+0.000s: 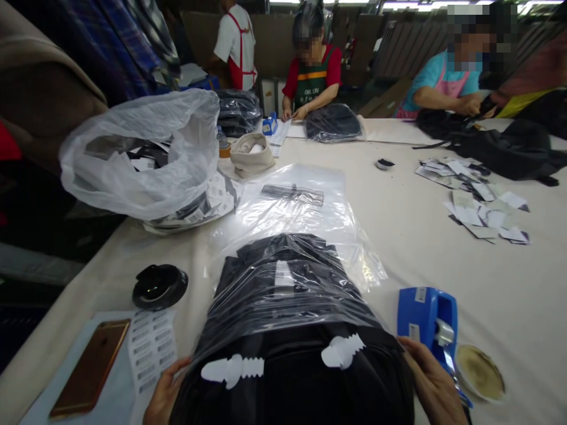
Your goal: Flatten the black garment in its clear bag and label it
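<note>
A black backpack [301, 383] lies in front of me, its far part inside a clear plastic bag [283, 321]. My left hand [165, 394] holds its left side, and my right hand [432, 383] grips the right side at the bag's mouth. Some fingers of both hands are hidden behind the backpack. On its near end are two white pieces with ridged ends [233, 369]. A white label [283, 274] shows through the plastic. The bag's far end lies flat, over or beside more clear plastic with dark print. Close to my right hand stands a blue tape dispenser [410, 313].
At left are a phone [91, 366], a barcode sticker sheet [153, 348], a black round object [159, 286] and a white plastic sack [146, 195] of tags. A shallow round dish [481, 372] sits right; loose cards [482, 215] lie farther off. Several people work across the table.
</note>
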{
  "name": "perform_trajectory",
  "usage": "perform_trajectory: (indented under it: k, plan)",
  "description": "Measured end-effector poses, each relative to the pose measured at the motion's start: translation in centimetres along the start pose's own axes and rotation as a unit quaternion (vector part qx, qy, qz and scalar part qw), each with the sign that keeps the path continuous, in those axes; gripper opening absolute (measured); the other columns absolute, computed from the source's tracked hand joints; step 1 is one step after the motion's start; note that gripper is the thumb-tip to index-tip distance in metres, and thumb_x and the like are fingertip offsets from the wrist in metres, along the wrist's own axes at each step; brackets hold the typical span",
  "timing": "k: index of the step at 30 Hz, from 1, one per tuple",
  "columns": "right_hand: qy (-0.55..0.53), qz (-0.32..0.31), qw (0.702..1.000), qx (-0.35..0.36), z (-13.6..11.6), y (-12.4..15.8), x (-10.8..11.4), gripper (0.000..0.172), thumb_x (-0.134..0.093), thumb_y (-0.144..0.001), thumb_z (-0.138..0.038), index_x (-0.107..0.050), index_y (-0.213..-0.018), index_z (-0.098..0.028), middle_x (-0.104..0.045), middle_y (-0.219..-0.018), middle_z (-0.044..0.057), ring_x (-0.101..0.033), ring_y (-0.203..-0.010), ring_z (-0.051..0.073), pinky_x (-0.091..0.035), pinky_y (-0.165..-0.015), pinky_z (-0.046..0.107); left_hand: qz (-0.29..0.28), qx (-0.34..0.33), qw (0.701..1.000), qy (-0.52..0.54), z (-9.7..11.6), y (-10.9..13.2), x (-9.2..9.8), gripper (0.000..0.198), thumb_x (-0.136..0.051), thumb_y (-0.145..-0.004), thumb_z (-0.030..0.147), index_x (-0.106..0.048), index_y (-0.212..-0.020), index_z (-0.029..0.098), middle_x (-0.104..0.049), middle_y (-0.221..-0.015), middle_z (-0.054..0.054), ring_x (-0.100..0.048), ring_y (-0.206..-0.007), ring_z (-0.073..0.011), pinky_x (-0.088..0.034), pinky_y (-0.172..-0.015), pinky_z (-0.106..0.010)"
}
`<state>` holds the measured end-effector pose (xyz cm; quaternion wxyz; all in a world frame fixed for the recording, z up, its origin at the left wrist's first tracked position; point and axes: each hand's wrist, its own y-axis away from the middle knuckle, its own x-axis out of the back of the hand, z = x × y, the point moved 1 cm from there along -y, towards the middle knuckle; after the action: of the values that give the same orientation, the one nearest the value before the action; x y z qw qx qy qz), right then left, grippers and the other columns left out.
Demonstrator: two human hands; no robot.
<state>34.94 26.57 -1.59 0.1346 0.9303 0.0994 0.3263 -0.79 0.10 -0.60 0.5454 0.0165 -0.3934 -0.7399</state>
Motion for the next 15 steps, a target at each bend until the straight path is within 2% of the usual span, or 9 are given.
perform_trajectory:
  k: [3, 6, 8, 11, 15]
  plan:
    - [0.032, 0.014, 0.999, 0.035, -2.3, 0.0, 0.2, 0.042, -0.048, -0.066, -0.059, -0.062, -0.083, -0.023, -0.069, -0.080, 0.003, -0.065, -0.075, 0.022, -0.053, -0.064, 0.027, 0.066, -0.073, 0.995, -0.013, 1.9, 0.9, -0.4, 0.049, -0.060, -0.050, 0.051, -0.061, -0.088, 0.021, -0.068, -0.078, 0.001, -0.062, -0.069, -0.0209, -0.048, -0.059, -0.027]
    - [0.091, 0.024, 0.989, 0.111, -3.5, 0.1, -0.3, 0.037, -0.043, -0.071, -0.055, -0.062, -0.082, -0.025, -0.068, -0.072, 0.001, -0.064, -0.067, 0.020, -0.051, -0.058, 0.026, 0.126, -0.148, 0.977, -0.089, 2.9, 1.1, -0.4, 0.044, -0.055, -0.051, 0.058, -0.062, -0.076, 0.022, -0.068, -0.080, 0.000, -0.061, -0.083, -0.0243, -0.047, -0.070, -0.030]
    - [0.126, 0.037, 0.976, 0.171, -3.5, 0.0, -0.7, 0.035, -0.040, -0.074, -0.052, -0.061, -0.080, -0.025, -0.066, -0.073, 0.002, -0.064, -0.068, 0.020, -0.051, -0.057, 0.027, 0.133, -0.197, 0.961, -0.140, 3.2, 1.2, -0.5, 0.041, -0.051, -0.055, 0.058, -0.062, -0.075, 0.023, -0.067, -0.076, 0.001, -0.061, -0.080, -0.0230, -0.047, -0.072, -0.030]
    - [0.165, 0.058, 0.958, 0.227, -2.6, -0.2, -1.2, 0.033, -0.040, -0.077, -0.051, -0.059, -0.084, -0.024, -0.066, -0.079, 0.004, -0.063, -0.068, 0.020, -0.050, -0.058, 0.028, 0.141, -0.296, 0.927, -0.183, 3.0, 1.6, -0.8, 0.034, -0.047, -0.064, 0.054, -0.060, -0.068, 0.024, -0.066, -0.067, 0.002, -0.061, -0.067, -0.0185, -0.047, -0.063, -0.027]
    - [0.177, 0.082, 0.963, 0.184, -1.3, 0.0, -1.3, 0.042, -0.040, -0.076, -0.055, -0.056, -0.097, -0.022, -0.066, -0.083, 0.006, -0.064, -0.066, 0.023, -0.049, -0.058, 0.032, 0.151, -0.443, 0.860, -0.202, 2.4, 2.2, -1.0, 0.026, -0.046, -0.075, 0.044, -0.057, -0.063, 0.023, -0.063, -0.060, 0.002, -0.058, -0.057, -0.0138, -0.046, -0.059, -0.022]
